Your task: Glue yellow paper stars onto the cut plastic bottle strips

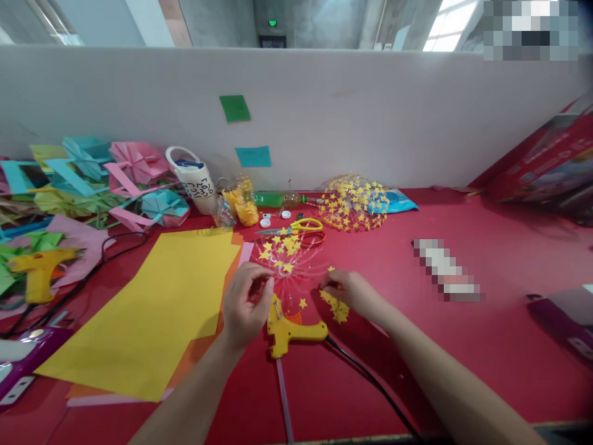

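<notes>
Right hand (354, 295) held at a pile of yellow stars (337, 307), left hand (248, 304) by a clear plastic fringe (294, 281).
The right fingertips are drawn together, the left curled toward the thumb; whether anything is pinched cannot be told. A glue gun (282, 334) is laid between the wrists, scissors (294, 229) beyond. Lettering is printed on the white cup (200, 190) but cannot be read.
</notes>
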Motion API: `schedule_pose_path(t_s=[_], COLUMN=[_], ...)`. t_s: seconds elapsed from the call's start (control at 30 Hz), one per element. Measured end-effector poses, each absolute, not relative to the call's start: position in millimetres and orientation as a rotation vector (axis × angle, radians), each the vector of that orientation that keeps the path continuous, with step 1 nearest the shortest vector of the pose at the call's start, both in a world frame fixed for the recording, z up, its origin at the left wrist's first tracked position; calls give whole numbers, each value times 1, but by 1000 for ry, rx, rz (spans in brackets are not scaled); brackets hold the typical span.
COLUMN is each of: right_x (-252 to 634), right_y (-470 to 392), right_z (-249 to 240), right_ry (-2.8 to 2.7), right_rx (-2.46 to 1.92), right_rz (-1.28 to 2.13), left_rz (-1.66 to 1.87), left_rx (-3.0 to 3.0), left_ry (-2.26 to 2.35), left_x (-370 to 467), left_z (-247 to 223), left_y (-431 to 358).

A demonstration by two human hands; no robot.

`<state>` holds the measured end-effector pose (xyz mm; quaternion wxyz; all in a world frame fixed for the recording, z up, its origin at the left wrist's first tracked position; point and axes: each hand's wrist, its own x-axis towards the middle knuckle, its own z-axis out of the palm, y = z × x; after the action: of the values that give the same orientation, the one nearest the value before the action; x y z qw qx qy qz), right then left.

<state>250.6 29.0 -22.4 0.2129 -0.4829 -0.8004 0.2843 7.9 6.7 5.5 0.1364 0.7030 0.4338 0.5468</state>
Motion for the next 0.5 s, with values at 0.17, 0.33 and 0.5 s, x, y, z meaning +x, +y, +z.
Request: schedule_pose_path(t_s=[0.17,0.33,0.5], right_x=[258,263,242], right_y=[31,27,7], right_z=[-14,1,22], right_ry=[-2094,-1992,-1821], right_rx=[-1390,-1412,-1163], right_rz=[873,910,1139], left_rz=[1563,1472,1299], left_rx=[2057,2123,2245], left_ry=[1180,1096,951], left_x=[9,11,19], left_z=[5,5,14], left_y=[3,1,-6])
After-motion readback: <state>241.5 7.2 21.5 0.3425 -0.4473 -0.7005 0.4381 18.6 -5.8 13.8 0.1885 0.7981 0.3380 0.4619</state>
